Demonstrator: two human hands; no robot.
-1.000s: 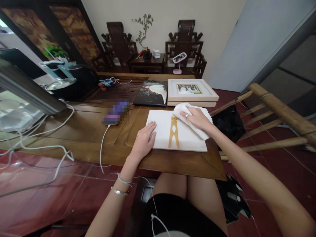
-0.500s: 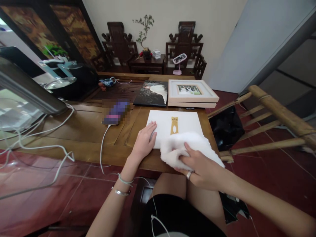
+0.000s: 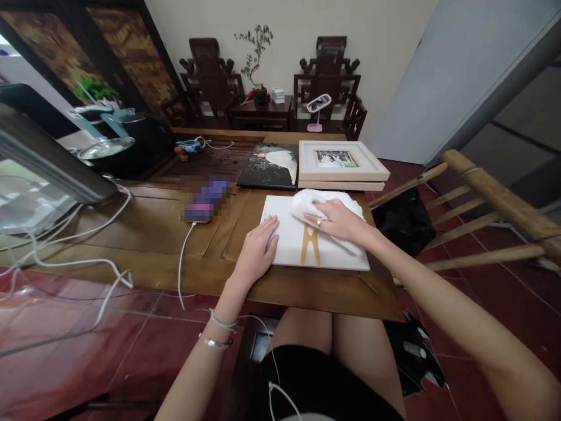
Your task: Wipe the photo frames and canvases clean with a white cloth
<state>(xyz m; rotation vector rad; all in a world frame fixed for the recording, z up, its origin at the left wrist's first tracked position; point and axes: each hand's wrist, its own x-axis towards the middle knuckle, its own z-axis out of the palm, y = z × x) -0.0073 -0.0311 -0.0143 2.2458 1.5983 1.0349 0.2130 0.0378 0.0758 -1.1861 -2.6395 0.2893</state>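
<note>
A white flat panel (image 3: 287, 242) lies on the wooden table (image 3: 245, 275) in front of me, with a tan easel-shaped stand piece (image 3: 310, 248) on its face. My left hand (image 3: 258, 245) rests flat on the panel's left edge, fingers stretched out. In my right hand (image 3: 336, 221) is a bunched white fluffy cloth (image 3: 302, 206), pressed on the panel's upper right part. The cloth covers the top of the stand piece and the panel's far right corner.
Behind the panel lie a dark photo print (image 3: 269, 166) and light wood picture frames (image 3: 342, 164), stacked. A phone (image 3: 205, 200) with a white cable is to the left. A bamboo chair (image 3: 491, 228) stands at the right, a pink mirror (image 3: 318, 111) at the back.
My right hand has pushed the cloth away from me, from the panel's near right edge to its far right part. The stand piece's lower legs now show. My left hand has stayed put.
</note>
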